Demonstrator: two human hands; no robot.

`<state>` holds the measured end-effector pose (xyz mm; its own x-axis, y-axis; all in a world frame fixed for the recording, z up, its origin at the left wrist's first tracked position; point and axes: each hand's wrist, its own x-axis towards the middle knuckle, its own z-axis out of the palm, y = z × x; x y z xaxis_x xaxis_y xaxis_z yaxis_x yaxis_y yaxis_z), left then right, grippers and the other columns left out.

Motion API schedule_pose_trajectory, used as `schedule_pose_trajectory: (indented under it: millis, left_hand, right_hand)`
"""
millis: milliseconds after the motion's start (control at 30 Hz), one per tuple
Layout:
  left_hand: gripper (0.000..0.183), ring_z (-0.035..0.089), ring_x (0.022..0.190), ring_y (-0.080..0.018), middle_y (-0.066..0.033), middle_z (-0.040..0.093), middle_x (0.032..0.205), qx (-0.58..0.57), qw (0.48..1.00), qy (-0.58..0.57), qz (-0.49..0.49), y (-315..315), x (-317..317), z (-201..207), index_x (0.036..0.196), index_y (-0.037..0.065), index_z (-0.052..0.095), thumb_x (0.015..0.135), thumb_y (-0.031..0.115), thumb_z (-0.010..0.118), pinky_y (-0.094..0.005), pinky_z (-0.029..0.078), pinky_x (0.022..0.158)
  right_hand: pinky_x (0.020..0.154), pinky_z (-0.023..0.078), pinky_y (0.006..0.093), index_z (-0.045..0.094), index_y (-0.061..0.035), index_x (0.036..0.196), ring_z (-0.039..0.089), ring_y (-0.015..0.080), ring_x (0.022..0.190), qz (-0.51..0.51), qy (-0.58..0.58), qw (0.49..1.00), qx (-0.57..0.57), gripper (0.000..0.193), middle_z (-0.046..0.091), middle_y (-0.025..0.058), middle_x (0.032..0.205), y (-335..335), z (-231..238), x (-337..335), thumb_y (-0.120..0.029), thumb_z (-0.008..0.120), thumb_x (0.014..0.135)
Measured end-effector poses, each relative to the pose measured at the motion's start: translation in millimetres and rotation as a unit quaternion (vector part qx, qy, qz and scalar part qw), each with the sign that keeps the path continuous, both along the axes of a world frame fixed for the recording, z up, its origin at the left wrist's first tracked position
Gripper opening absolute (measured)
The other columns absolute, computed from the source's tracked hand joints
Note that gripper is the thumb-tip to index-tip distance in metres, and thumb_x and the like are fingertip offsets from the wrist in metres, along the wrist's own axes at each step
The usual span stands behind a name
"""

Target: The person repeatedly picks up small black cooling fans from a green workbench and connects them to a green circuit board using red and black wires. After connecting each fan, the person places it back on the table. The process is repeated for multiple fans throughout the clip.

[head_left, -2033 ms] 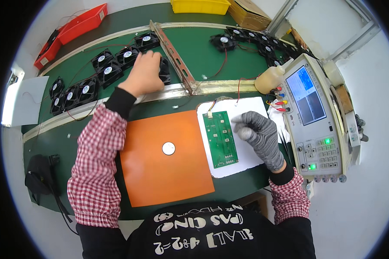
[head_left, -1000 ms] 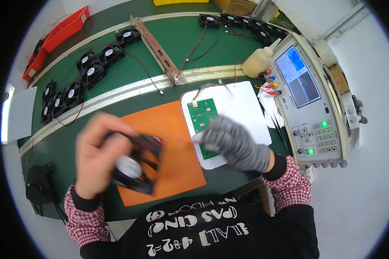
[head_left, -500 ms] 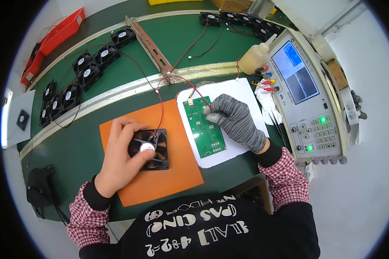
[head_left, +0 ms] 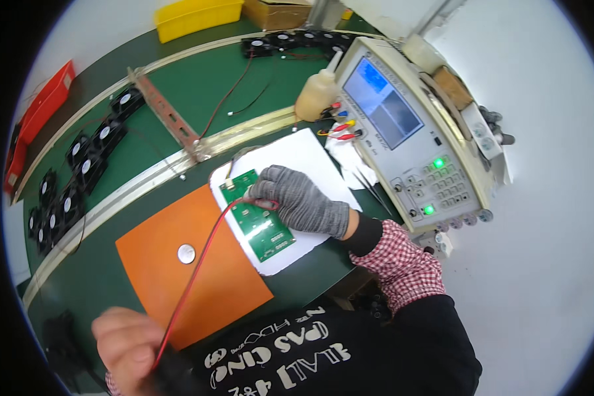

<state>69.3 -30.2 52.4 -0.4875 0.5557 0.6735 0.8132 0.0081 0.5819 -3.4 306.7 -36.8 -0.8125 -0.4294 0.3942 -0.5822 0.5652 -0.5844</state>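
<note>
Above the green surface (head_left: 99, 267), your gloved right hand (head_left: 296, 200) pinches a red wire (head_left: 208, 245) over the circuit board (head_left: 265, 230); your left hand's (head_left: 127, 343) fingers curl round a blurred black object (head_left: 173, 374), lower left.

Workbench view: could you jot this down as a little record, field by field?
Left hand: bare, blurred, beside a dark object; grip unclear
Right hand: grey-gloved, holding red wire over green circuit board
White sheet: under the circuit board
Orange mat: pale round spot
Instrument: beige, screen lit
Black fans: left and far side
</note>
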Motion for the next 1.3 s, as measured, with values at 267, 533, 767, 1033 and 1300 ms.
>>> schedule_pose_trajectory:
  millis: [267, 533, 767, 1033, 1300]
  left_hand:
    - [0.085, 0.059, 0.062, -0.0348, -0.0249, 0.061, 0.081, 0.009, 0.963, -0.251, 0.097, 6.3, 1.4, 4.0, 0.118, -0.01, 0.052, 0.086, 0.068, 0.049, -0.045, 0.051, 0.058]
    - [0.106, 0.065, 0.08, -0.0487, -0.0367, 0.061, 0.09, 0.13, 0.667, -0.621, -0.389, -5.1, -34.7, 2.9, 0.116, -0.016, 0.054, 0.081, 0.083, 0.038, -0.0555, 0.054, 0.067]
    - [0.086, 0.056, 0.111, -0.0368, -0.0191, 0.058, 0.122, -0.19, 0.965, 0.141, 0.113, 52.3, -85.3, 8.0, 0.132, -0.002, 0.051, 0.066, 0.042, 0.085, -0.049, 0.044, 0.1]
    - [0.096, 0.029, 0.144, -0.0392, -0.0237, 0.029, 0.156, -0.253, 0.885, 0.221, 0.323, 83.7, -319.6, -57.0, 0.149, 0.003, 0.035, 0.075, 0.05, 0.075, -0.054, 0.028, 0.113]
    - [0.086, 0.046, 0.118, -0.0363, -0.0182, 0.05, 0.123, -0.471, 0.79, 0.02, 0.392, 28.6, -336.8, -58.2, 0.133, 0.002, 0.049, 0.064, 0.044, 0.078, -0.0486, 0.035, 0.099]
  right_hand:
    - [0.084, 0.05, 0.0387, 0.069, -0.0063, 0.09, 0.06, 0.0296, 0.095, 0.003, 0.016, 0.999, -0.049, 0.011, 0.062, 0.0107, 0.096, 10.5, -14.2, 0.7, -0.004, 0.069, 0.079]
    - [0.083, 0.052, 0.0376, 0.07, -0.0087, 0.091, 0.063, 0.0278, 0.094, -0.001, 0.012, 1.0, -0.02, 0.012, 0.064, 0.009, 0.095, 6.8, -10.3, -3.2, -0.008, 0.072, 0.079]
    - [0.075, 0.053, 0.0384, 0.066, -0.0117, 0.091, 0.063, 0.029, 0.083, -0.008, 0.085, 0.996, 0.012, 0.018, 0.063, 0.0076, 0.087, 9.8, -9.0, -1.9, -0.005, 0.071, 0.076]
    - [0.075, 0.051, 0.027, 0.067, -0.0022, 0.105, 0.062, 0.0121, 0.08, -0.12, -0.11, 0.947, -0.276, 0.018, 0.066, 0.0066, 0.095, 0.7, -1.1, 5.3, -0.007, 0.071, 0.087]
    - [0.076, 0.054, 0.0294, 0.067, -0.0035, 0.111, 0.065, 0.015, 0.087, -0.079, 0.033, 0.987, -0.138, 0.03, 0.068, 0.0082, 0.102, 13.8, -13.3, -2.5, -0.009, 0.076, 0.083]
